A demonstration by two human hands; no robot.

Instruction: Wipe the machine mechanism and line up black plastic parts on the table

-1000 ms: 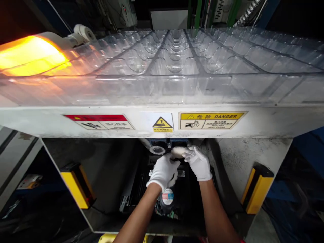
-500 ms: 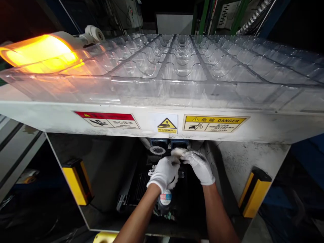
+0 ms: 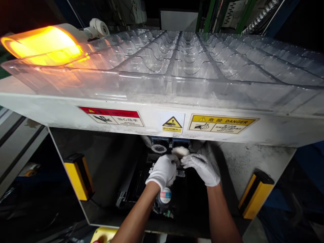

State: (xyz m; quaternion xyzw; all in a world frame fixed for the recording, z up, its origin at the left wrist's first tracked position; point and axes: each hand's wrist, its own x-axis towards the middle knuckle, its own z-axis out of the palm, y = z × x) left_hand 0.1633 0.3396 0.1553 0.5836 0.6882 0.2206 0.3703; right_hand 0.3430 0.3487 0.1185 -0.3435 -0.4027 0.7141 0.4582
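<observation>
My left hand [image 3: 162, 171], in a white glove, has its fingers curled closed around a white fluffy piece. Part of that fluffy piece [image 3: 180, 151] sticks out past the fingertips, and some pale fluff shows under the palm. My right hand [image 3: 201, 169], gloved too, is just to the right, its fingers bent and pressed together close to the left fingertips. Whatever it pinches, if anything, is too small to make out. Below my left wrist stands a dark round part with a red, blue and white label [image 3: 165, 195]. A pale ring [image 3: 159, 148] lies behind the hands.
Clear plastic trays with many pockets [image 3: 141, 82] rest on the white machine ledge [image 3: 149, 116] above my hands. Yellow sensor bars flank the opening, left [image 3: 79, 177] and right [image 3: 256, 194]. An orange lamp [image 3: 43, 45] glows at upper left.
My right hand has moved slightly right and down, away from the fluffy piece, which shows more fully now. My left hand stays nearly in place. The view has shifted a little.
</observation>
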